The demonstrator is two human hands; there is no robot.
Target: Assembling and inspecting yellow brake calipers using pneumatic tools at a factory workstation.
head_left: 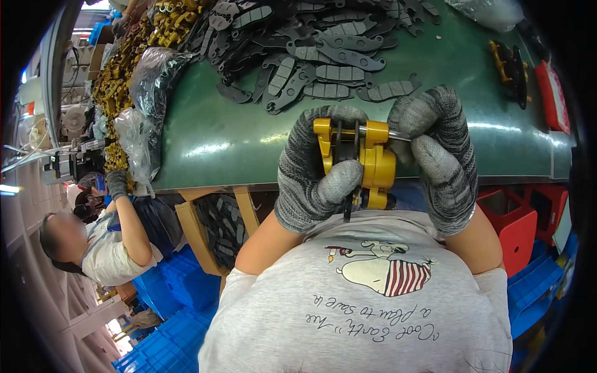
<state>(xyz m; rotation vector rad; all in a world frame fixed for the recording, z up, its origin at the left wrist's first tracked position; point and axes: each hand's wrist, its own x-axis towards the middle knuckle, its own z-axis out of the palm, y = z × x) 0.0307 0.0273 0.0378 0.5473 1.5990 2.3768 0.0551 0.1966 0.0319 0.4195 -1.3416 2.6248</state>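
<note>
Above the table's near edge, my gloved left hand (305, 180) is closed round a gold brake caliper (380, 168), its thumb pressed against the near side. Dark brake pads (346, 146) sit in the caliper's gap. A thin silver pin (398, 135) sticks out of the caliper's right side, and the gloved fingers of my right hand (446, 168) pinch its outer end. How deep the pin goes in is hidden. Beyond both hands lies a heap of loose brake pads (339, 73) on the green tabletop (211, 133).
Gold calipers (118, 81) are piled along the left, beside clear plastic bags (140, 140). A black-and-gold assembly (513, 71) and red packet (552, 96) lie at right. A co-worker (115, 242) sits left, near a cardboard box (186, 227) of pads and blue crates (180, 280). Red stools (510, 224) stand right.
</note>
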